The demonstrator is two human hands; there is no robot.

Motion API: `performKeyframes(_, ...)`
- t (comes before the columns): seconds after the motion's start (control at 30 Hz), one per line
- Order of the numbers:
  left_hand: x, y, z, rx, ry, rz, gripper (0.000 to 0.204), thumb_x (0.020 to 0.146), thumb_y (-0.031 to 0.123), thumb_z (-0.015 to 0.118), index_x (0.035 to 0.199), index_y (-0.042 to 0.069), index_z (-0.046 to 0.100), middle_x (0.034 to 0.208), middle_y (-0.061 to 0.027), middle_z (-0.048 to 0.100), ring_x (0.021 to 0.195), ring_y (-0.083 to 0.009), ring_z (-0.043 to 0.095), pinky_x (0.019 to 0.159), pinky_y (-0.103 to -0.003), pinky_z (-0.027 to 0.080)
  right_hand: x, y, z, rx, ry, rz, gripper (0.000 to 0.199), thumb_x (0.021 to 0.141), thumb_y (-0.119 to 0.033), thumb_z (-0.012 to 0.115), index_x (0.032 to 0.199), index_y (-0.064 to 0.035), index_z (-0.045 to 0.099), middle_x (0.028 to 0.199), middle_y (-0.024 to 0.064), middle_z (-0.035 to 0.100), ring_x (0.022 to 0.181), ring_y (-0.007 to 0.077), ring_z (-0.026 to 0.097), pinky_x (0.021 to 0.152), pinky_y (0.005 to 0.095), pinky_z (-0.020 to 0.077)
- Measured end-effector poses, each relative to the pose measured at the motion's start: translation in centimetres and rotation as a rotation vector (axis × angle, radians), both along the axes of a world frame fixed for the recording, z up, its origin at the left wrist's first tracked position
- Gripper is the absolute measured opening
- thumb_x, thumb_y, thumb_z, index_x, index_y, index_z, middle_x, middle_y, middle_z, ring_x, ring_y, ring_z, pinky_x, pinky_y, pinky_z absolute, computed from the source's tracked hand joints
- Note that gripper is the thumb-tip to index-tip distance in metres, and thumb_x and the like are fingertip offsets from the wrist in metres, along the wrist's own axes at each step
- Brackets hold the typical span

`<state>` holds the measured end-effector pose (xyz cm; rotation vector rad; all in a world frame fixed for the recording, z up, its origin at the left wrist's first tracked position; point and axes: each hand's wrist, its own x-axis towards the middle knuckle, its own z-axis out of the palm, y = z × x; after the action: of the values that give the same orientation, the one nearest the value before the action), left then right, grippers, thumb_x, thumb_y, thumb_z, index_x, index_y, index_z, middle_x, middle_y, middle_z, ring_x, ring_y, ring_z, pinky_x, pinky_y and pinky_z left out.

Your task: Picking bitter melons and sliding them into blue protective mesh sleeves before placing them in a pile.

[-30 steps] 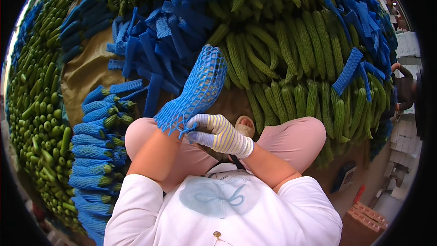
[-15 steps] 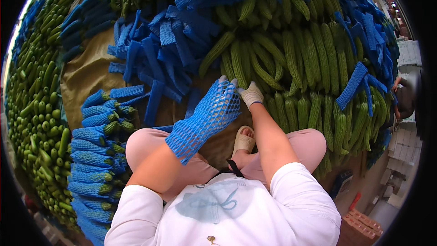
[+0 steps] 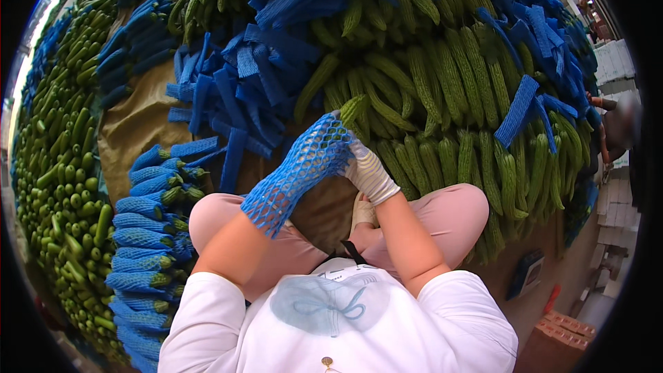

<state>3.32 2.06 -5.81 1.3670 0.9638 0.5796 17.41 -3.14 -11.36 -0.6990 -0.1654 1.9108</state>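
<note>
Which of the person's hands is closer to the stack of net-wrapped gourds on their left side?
Left. The left hand, sleeved in blue foam netting, is nearer the stack of net-wrapped green gourds; the gloved right hand lies beyond it, farther right.

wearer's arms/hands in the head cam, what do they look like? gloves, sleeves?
Right hand wears a whitish knit work glove with a ribbed cuff at the wrist. Left hand is hidden inside a blue foam mesh sleeve, so any glove there cannot be seen. Both forearms are bare below short white sleeves that end near the elbow. No watch, bands or markings show.
</note>
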Motion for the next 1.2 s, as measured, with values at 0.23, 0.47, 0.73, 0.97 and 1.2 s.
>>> performKeyframes(0.23, -0.9, -3.1, 1.9, 0.444, 0.292, -0.331, 0.032, 0.087, 0.013, 0.059, 0.117, 0.003, 0.053, 0.111, -0.0096, 0.06, 0.102, -0.019, 0.058, 0.095, -0.033, 0.045, -0.9, -1.4, 3.2, 0.092, -0.528, -0.247, 0.019, 0.085, -0.021, 0.068, 0.093, -0.0047, 0.064, 0.079, -0.0029, 0.061, 0.069, 0.0038, 0.052, 0.066, 0.0199, 0.0441)
performKeyframes(0.47, -1.9, -7.3, 2.3, -0.676, -0.721, 0.269, 0.043, 0.084, 0.002, 0.057, 0.126, 0.0, 0.046, 0.115, -0.0116, 0.057, 0.103, -0.0209, 0.057, 0.093, -0.031, 0.045, 7.4, -0.7, -6.9, -0.129, -1.119, -0.372, 0.024, 0.086, -0.028, 0.063, 0.089, -0.0037, 0.064, 0.072, 0.0001, 0.058, 0.064, 0.0107, 0.045, 0.062, 0.0279, 0.0412)
performKeyframes(0.73, -2.8, -13.2, 1.0, 0.306, -0.123, -0.047, 0.04, 0.086, 0.006, 0.059, 0.124, -0.001, 0.049, 0.128, -0.0163, 0.047, 0.119, -0.0247, 0.044, 0.099, -0.03, 0.036, 1.8, -4.3, 2.1, -0.066, -0.05, -0.191, 0.051, 0.083, -0.042, 0.064, 0.117, -0.0065, 0.052, 0.095, 0.0065, 0.061, 0.085, 0.0196, 0.061, 0.075, 0.0331, 0.0501)
performKeyframes(0.97, -5.9, -10.5, 4.8, 0.071, -0.276, 0.484, 0.04, 0.091, 0.019, 0.058, 0.125, 0.002, 0.046, 0.119, -0.0105, 0.056, 0.109, -0.0155, 0.053, 0.09, -0.031, 0.045, -1.9, -6.3, 8.2, 0.266, -0.552, -0.091, 0.068, 0.08, -0.034, 0.07, 0.133, -0.0031, 0.039, 0.105, 0.0054, 0.058, 0.089, 0.012, 0.058, 0.079, 0.0278, 0.0494)
performKeyframes(1.2, -10.9, -9.4, 10.7, -0.229, -0.462, 0.723, 0.055, 0.082, 0.018, 0.068, 0.129, 0.01, 0.041, 0.099, -0.0073, 0.057, 0.076, -0.0179, 0.061, 0.067, -0.032, 0.054, -2.9, -7.5, 13.6, 0.651, -0.72, 0.079, 0.081, 0.079, -0.046, 0.066, 0.14, -0.0044, 0.032, 0.14, 0.0165, 0.037, 0.116, 0.0318, 0.051, 0.083, 0.0357, 0.0498)
